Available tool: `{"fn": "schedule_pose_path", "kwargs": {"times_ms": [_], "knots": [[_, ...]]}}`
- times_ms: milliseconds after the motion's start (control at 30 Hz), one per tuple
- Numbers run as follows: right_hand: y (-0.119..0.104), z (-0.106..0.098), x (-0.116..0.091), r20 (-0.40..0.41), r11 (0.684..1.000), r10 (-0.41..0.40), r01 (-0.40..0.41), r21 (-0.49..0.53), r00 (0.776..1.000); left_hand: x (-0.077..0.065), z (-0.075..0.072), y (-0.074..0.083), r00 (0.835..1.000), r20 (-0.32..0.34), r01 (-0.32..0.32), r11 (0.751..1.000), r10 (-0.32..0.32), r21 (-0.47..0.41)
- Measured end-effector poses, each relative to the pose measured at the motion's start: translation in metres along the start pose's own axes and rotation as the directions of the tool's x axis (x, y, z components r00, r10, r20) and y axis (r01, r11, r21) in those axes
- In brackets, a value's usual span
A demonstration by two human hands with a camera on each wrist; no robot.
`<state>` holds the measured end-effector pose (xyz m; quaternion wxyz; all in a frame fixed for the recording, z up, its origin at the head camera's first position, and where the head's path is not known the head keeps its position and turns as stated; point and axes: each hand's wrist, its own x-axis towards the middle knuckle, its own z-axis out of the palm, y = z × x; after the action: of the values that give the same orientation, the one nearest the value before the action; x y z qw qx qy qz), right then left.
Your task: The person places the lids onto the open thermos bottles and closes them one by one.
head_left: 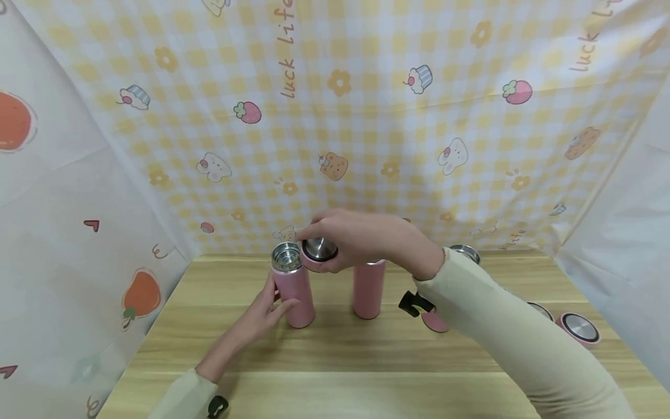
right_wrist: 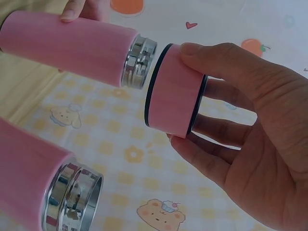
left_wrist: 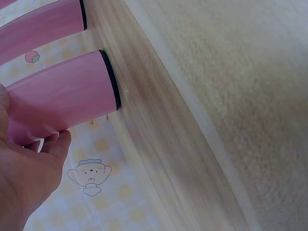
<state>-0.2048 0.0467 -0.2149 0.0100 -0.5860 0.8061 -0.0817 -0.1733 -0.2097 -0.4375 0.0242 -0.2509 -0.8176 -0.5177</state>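
In the head view my left hand (head_left: 262, 320) grips a pink thermos bottle (head_left: 295, 299), thumb on the front and fingers around the far side. The bottle stands on the table with its steel threaded neck (head_left: 286, 256) uncovered. Just right of that neck, my right hand (head_left: 356, 235) holds a pink thermos lid (head_left: 319, 250) by its side, its steel disc facing the camera. From the right wrist, thumb and fingers pinch the lid (right_wrist: 175, 91) across its edge, with a narrow gap to the bottle mouth (right_wrist: 140, 61).
A second pink bottle (head_left: 369, 294) stands right of the held one, its neck bare in the right wrist view. A third bottle (head_left: 435, 322) is mostly hidden by my right sleeve. Pink lids (head_left: 580, 327) lie at the table's right. A patterned cloth (head_left: 340, 128) hangs behind.
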Motion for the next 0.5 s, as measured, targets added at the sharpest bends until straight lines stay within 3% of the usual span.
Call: {"fn": "schedule_pose_path", "kwargs": {"times_ms": [500], "knots": [[0.003,0.002,0.025,0.047,0.998,0.037,-0.039,0.045,0.998,0.002,0.000,0.000,1.000,0.004,-0.016,1.000,0.016,-0.006]]}}
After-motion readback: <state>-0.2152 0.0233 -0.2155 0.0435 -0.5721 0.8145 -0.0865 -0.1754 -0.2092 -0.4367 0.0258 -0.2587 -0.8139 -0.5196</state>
